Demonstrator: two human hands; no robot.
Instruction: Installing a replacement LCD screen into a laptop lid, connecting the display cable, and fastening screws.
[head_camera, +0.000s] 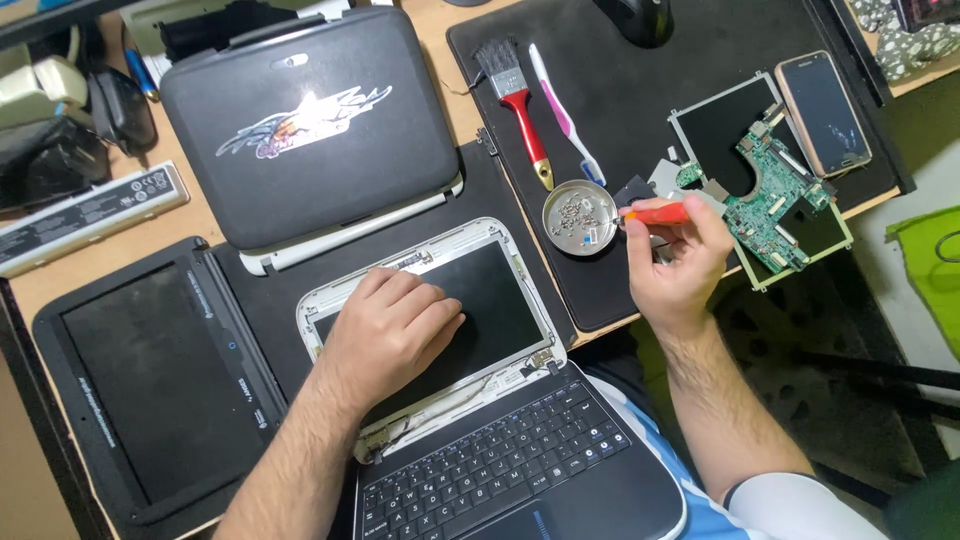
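Observation:
My left hand lies flat, palm down, on the dark screen panel of an opened small laptop whose white frame is bare of its bezel. Its black keyboard half rests toward my lap. My right hand grips an orange-handled screwdriver, its tip beside a round metal dish holding several small screws. A green circuit board lies just right of that hand on a black mat.
A closed black laptop sits behind, a black bezel frame to the left, a long grey battery at far left. A red-handled brush, a pink-and-white toothbrush and a phone lie on the mat.

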